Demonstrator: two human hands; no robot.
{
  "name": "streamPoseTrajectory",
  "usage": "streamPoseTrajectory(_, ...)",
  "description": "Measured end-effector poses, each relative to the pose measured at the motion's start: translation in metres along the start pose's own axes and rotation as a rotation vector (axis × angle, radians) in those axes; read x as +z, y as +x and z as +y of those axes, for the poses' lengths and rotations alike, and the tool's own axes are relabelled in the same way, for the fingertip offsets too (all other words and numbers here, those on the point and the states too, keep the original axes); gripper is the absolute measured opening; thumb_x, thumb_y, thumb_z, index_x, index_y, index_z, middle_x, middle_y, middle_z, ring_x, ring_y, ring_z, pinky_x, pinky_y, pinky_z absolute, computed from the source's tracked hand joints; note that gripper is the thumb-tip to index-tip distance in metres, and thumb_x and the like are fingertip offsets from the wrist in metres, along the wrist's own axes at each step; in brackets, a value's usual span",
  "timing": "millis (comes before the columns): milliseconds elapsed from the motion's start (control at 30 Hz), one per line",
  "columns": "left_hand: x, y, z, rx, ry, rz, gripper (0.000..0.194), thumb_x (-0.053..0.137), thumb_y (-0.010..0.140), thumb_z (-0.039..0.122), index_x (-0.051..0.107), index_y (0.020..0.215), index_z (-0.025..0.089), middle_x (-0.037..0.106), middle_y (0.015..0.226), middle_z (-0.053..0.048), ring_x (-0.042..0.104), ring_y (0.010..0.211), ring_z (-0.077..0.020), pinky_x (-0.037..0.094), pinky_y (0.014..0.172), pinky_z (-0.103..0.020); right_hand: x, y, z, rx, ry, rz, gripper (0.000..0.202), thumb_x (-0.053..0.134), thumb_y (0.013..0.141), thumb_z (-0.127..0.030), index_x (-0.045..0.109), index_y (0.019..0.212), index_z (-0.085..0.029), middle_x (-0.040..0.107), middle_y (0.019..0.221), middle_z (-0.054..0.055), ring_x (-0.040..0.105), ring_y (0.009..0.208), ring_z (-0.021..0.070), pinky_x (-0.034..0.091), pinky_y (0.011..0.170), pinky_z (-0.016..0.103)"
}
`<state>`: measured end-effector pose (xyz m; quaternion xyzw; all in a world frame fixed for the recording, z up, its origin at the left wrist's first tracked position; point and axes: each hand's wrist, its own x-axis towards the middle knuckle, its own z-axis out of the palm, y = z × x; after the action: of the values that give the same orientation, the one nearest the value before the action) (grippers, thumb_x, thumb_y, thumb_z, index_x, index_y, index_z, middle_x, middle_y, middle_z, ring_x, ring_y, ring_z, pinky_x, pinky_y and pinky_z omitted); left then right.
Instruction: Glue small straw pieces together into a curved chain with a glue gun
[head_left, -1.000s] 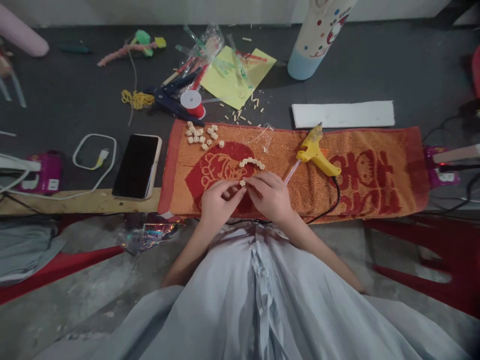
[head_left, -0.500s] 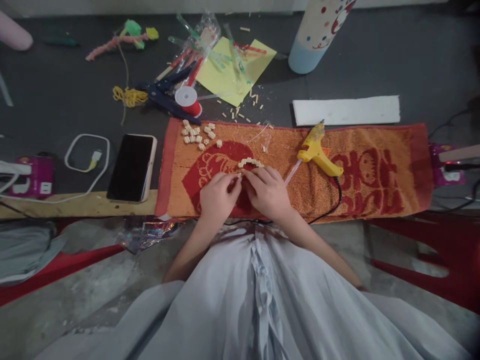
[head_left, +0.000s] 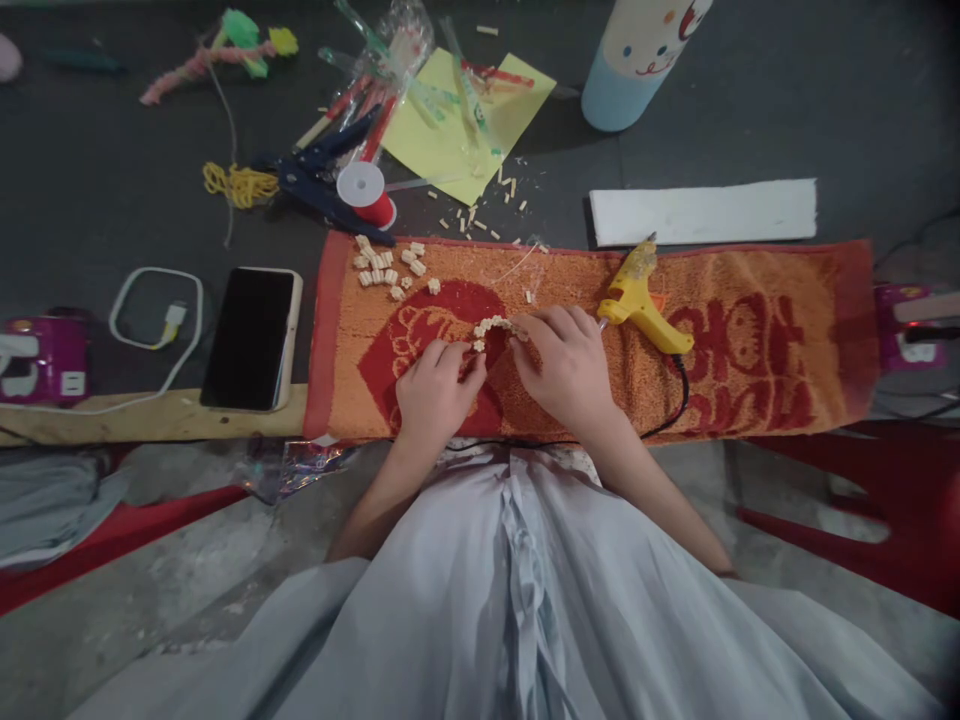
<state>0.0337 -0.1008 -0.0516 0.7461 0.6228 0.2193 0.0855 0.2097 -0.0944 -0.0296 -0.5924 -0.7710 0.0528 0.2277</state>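
Observation:
A curved strand of small cream flower-shaped beads [head_left: 492,323] arches above the orange towel [head_left: 465,300]. At its left end, my left hand [head_left: 436,392] pinches the strand between thumb and fingertips. The fingers of my right hand [head_left: 568,368] are closed round its other end, which they partly hide. Loose beads of the same sort [head_left: 377,268] lie in a group at the towel's upper left. To the right of my right hand rests a yellow glue gun [head_left: 637,300], its nozzle towards the white strip [head_left: 705,212].
Behind the towel are a spool of red thread [head_left: 373,205], dark blue pliers [head_left: 311,180], yellow paper [head_left: 427,130] with straws on it, and scattered cream bits. A phone [head_left: 250,340] and white cable [head_left: 199,310] lie left. A bottle [head_left: 619,100] stands at the back.
My right hand has moved right and slightly up, away from my left hand. More of the strand's left end now shows. The whole view has shifted a little.

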Motion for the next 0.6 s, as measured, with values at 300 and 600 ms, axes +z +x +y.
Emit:
streamPoseTrajectory(300, 0.0, 0.002, 0.002, -0.047, -0.077, -0.007, 0.024, 0.058, 0.091, 0.036, 0.072, 0.103, 0.02, 0.07, 0.082, -0.004, 0.065, 0.076, -0.0165, 0.045, 0.07, -0.025, -0.001, -0.013, 0.0, -0.022, 0.01, 0.122, 0.021, 0.052, 0.097, -0.025, 0.068, 0.109, -0.022, 0.067, 0.095, 0.009, 0.055, 0.089, 0.0249, 0.043, 0.082, 0.042)
streamPoseTrajectory(600, 0.0, 0.002, 0.004, -0.036, -0.078, 0.0, 0.017, 0.058, 0.09, 0.03, 0.072, 0.095, 0.021, 0.069, 0.078, -0.003, 0.063, 0.072, -0.0157, 0.043, 0.067, -0.025, -0.008, -0.034, 0.001, -0.048, 0.024, 0.11, 0.018, 0.054, 0.096, -0.021, 0.069, 0.107, -0.021, 0.069, 0.094, 0.008, 0.055, 0.087, 0.0235, 0.043, 0.08, 0.04)
